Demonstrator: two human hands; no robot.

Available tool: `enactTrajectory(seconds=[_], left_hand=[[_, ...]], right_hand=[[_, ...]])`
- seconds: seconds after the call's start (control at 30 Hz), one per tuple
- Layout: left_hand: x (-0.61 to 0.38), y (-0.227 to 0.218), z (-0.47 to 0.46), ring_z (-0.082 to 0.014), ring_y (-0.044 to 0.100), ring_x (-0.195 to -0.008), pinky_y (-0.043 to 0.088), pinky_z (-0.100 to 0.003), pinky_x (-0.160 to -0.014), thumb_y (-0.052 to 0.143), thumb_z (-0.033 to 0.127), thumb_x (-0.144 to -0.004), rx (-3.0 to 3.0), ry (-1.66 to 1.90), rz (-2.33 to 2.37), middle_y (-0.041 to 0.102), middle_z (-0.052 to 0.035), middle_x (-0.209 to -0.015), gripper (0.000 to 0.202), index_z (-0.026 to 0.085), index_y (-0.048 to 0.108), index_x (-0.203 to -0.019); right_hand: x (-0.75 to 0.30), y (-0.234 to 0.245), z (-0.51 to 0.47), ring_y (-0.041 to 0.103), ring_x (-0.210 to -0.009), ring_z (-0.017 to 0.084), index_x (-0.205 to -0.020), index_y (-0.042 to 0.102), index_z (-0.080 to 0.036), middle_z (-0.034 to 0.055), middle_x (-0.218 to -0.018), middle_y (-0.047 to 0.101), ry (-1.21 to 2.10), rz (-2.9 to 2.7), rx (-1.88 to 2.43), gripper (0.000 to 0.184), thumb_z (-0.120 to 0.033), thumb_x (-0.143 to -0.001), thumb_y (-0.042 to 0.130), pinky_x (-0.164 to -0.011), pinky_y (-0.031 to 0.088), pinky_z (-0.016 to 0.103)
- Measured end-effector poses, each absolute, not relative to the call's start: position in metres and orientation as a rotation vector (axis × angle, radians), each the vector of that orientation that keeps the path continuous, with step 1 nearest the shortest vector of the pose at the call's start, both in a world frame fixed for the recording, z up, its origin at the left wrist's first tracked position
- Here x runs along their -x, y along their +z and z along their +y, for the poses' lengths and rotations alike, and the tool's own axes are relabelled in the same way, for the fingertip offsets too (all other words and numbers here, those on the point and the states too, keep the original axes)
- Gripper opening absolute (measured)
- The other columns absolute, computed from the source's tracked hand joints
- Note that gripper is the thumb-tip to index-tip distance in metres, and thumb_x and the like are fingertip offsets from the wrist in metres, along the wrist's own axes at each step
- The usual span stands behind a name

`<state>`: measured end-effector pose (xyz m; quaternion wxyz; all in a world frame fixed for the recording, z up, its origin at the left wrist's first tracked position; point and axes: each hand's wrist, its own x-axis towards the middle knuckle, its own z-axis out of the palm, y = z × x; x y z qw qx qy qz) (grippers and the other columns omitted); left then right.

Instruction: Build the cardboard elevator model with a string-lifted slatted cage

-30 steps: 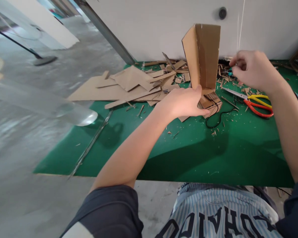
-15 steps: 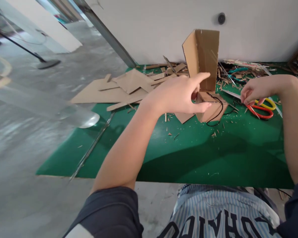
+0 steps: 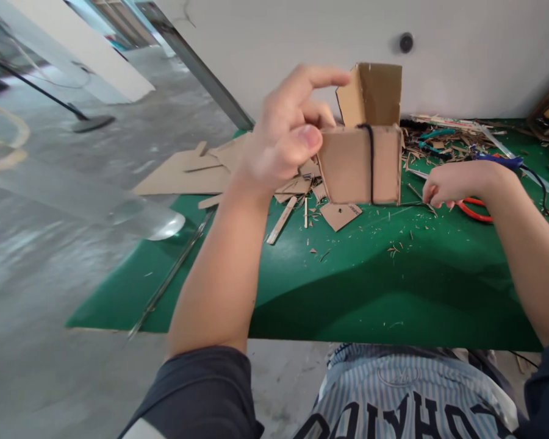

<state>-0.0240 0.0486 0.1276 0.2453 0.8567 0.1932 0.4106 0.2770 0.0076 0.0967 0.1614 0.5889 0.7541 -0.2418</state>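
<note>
My left hand (image 3: 293, 125) grips the left end of a small cardboard box (image 3: 350, 167), thumb on the near face and fingers behind. The box is raised above the green table. A black cord (image 3: 371, 164) wraps around it from top to bottom and trails off right, toward my right hand (image 3: 448, 183). The right fingers are pinched together on the cord's loose end, low over the table. Scissors with a red handle (image 3: 478, 212) lie just behind and under that hand, partly hidden. A tall folded cardboard piece (image 3: 380, 91) stands behind the box, its lower part covered.
Flat cardboard sheets (image 3: 178, 171) lie at the table's left rear. Scraps and shavings (image 3: 452, 143) pile along the wall, with a blue-handled tool (image 3: 498, 160) and its cable at right. A wooden strip (image 3: 281, 221) and a clear rod (image 3: 174, 268) rest on the green table (image 3: 329, 292).
My left hand has closed on the small box and lifted it off the table. My right hand has shifted a little left, away from over the scissors' handles. The tall cardboard stays standing.
</note>
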Motion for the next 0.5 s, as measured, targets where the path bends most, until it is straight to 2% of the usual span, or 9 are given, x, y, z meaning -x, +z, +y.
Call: enactTrajectory(seconds=[0.1, 0.17, 0.23, 0.33, 0.5], left_hand=[[0.022, 0.132, 0.037, -0.0127, 0.044, -0.052, 0.033, -0.029, -0.047, 0.060, 0.080, -0.076, -2.307, 0.861, 0.420, 0.060, 0.0004, -0.069, 0.079, 0.029, 0.056, -0.136], [0.019, 0.132, 0.031, -0.0132, 0.045, -0.052, 0.039, -0.031, -0.048, 0.056, 0.078, -0.078, -2.388, 0.784, 0.460, 0.059, 0.0017, -0.068, 0.079, 0.027, 0.053, -0.138], [0.014, 0.129, 0.028, -0.0143, 0.047, -0.053, 0.044, -0.033, -0.051, 0.056, 0.069, -0.081, -2.482, 0.793, 0.525, 0.058, 0.0024, -0.066, 0.072, 0.026, 0.052, -0.139], [0.008, 0.124, 0.031, -0.0144, 0.047, -0.052, 0.043, -0.033, -0.051, 0.058, 0.059, -0.082, -2.554, 0.988, 0.664, 0.057, 0.0025, -0.064, 0.061, 0.024, 0.056, -0.132], [0.003, 0.120, 0.040, -0.0115, 0.039, -0.045, 0.037, -0.030, -0.049, 0.055, 0.074, -0.082, -2.470, 1.498, 0.762, 0.051, 0.0049, -0.054, 0.056, 0.025, 0.061, -0.109]], right_hand=[[-0.260, 0.101, 0.002, 0.071, -0.073, 0.021, -0.129, 0.069, -0.023, 0.0071, -0.092, 0.077, -0.854, 2.102, -1.642, 0.048, -0.027, -0.082, 0.062, -0.060, 0.055, 0.030], [-0.253, 0.108, -0.003, 0.072, -0.079, 0.021, -0.135, 0.063, -0.023, 0.0087, -0.102, 0.076, -0.978, 2.210, -1.597, 0.051, -0.034, -0.085, 0.062, -0.064, 0.057, 0.030], [-0.250, 0.115, -0.007, 0.072, -0.089, 0.022, -0.135, 0.063, -0.025, 0.0095, -0.114, 0.074, -1.082, 2.341, -1.586, 0.049, -0.039, -0.088, 0.061, -0.066, 0.058, 0.029], [-0.255, 0.126, -0.010, 0.071, -0.098, 0.023, -0.130, 0.064, -0.025, 0.0093, -0.126, 0.070, -1.172, 2.488, -1.703, 0.043, -0.040, -0.091, 0.058, -0.069, 0.060, 0.031], [-0.266, 0.132, -0.013, 0.071, -0.091, 0.025, -0.112, 0.066, -0.021, 0.0105, -0.113, 0.071, -1.189, 2.523, -2.089, 0.027, -0.031, -0.088, 0.059, -0.072, 0.062, 0.039]])
